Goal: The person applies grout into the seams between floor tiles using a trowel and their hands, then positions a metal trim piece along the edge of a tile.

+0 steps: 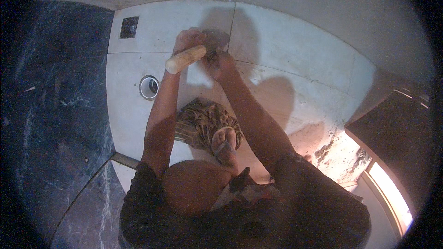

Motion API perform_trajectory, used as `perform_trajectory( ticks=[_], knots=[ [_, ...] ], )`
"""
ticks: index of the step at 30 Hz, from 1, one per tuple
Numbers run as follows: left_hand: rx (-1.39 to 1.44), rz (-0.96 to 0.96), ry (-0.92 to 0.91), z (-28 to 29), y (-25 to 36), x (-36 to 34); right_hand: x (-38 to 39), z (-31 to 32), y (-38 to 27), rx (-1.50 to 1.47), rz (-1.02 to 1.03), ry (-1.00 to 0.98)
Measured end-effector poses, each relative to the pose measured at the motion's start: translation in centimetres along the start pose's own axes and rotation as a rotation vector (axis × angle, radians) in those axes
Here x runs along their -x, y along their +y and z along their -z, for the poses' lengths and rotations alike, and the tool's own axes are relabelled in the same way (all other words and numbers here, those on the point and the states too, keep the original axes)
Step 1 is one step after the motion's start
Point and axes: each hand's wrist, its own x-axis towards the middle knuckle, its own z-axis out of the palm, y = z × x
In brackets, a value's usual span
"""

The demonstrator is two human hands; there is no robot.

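My left hand (188, 38) is closed beside the upper end of a pale wooden cylindrical handle (183, 59), which slants toward me over the white tiles. My right hand (220, 68) is closed just right of the handle, at a dark object (212, 50) between the hands. What each hand grips is partly hidden and too dark to make out. Below them, my sandalled foot (225, 142) rests by a crumpled brownish patterned cloth (196, 120).
White floor tiles (129, 64) hold a round pipe opening (149, 87) and a square dark fitting (129, 27). Dark marbled tiles (60, 101) lie left. A wall (290, 0) runs along the back. At right are scattered debris (330, 150), a dark panel (387, 133) and a bright gap.
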Motion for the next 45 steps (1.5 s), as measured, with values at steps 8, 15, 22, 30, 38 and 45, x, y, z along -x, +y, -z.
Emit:
perform_trajectory(
  ticks=[8, 15, 22, 30, 38, 45],
  knots=[
    [-0.736, 0.126, -0.235, 1.0, 4.0, -2.5, -0.2, -0.1, 0.1, -0.192, -0.036, 0.151],
    [-0.509, 0.085, -0.231, 1.0, 4.2, -2.9, -0.3, -1.4, -1.8, -0.655, -0.267, 0.323],
    [0.469, 0.363, -0.018, 1.4, 1.1, -1.3, -0.2, 0.1, -0.8, -0.545, -0.281, 0.174],
    [0.444, 0.339, -0.071, 3.5, -1.9, -0.9, -1.3, 1.5, 1.2, -0.595, -0.343, 0.145],
    [0.261, 0.638, -0.045, 3.0, 0.5, -0.8, -2.1, 4.6, 3.9, -0.097, -0.193, 0.006],
    [0.426, 0.488, 0.062, 2.7, -1.0, 2.9, -0.5, 3.6, 1.9, -0.265, -0.305, 0.047]
  ],
)
